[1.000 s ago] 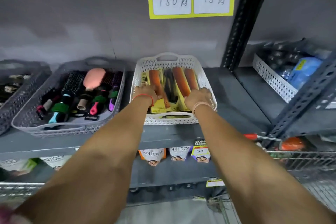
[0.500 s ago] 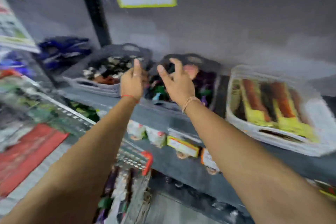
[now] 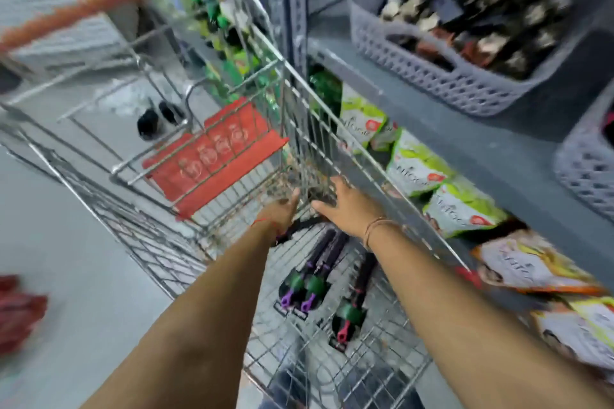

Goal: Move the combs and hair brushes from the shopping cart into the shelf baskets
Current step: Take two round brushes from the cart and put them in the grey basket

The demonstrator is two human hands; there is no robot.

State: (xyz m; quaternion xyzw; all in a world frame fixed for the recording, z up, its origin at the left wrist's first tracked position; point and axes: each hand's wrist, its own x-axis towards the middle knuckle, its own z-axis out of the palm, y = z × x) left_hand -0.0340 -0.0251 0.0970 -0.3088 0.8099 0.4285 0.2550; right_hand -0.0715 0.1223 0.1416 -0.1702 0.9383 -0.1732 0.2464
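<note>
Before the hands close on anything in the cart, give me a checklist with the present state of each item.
1. Brushes left in the shopping cart: ok, two purple-tipped brushes and a pink-tipped brush lie on its wire floor.
2. Left hand free: ok, fingers spread, nothing held.
3. Right hand free: ok, open and empty.
4. Hands inside the cart: ok, both reach toward its far end.
5. What lies under the hands: cannot tell, a dark shape, blurred.
6. Room in the grey basket on the shelf: not ok, already packed with items.
</note>
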